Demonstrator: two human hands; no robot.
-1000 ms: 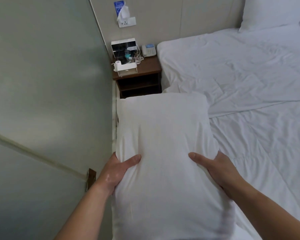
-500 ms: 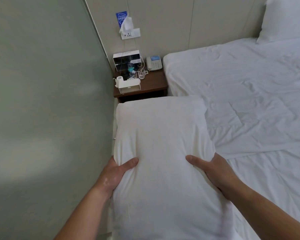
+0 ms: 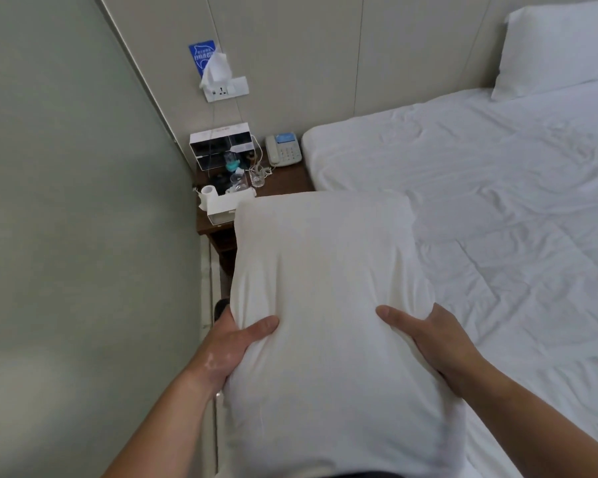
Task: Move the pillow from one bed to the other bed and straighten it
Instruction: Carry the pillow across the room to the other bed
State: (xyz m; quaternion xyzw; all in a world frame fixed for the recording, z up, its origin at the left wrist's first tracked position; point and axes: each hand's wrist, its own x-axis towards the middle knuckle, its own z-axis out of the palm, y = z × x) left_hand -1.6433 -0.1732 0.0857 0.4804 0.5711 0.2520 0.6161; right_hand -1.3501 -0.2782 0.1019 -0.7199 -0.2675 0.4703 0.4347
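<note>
The white pillow (image 3: 328, 305) is held in the air beside the left edge of the bed (image 3: 497, 201), its far corner over the wooden nightstand (image 3: 283, 181) at the bed's head. It is clasped at both side edges: the left hand (image 3: 232, 343) is closed on the left edge and the right hand (image 3: 435, 339) on the right edge, thumbs pressed into the top face, the remaining fingers hidden beneath.

The pillow's long axis is seen to run away from the body, toward the head of the bed. The bare head end of the bed lies ahead and to the right of the pillow, so the right hand is judged the nearer to it. A second pillow (image 3: 560, 46) rests at the far side of that head end.

The pillow's near end is cut off by the lower frame edge, and the other bed cannot be seen at all.
</note>
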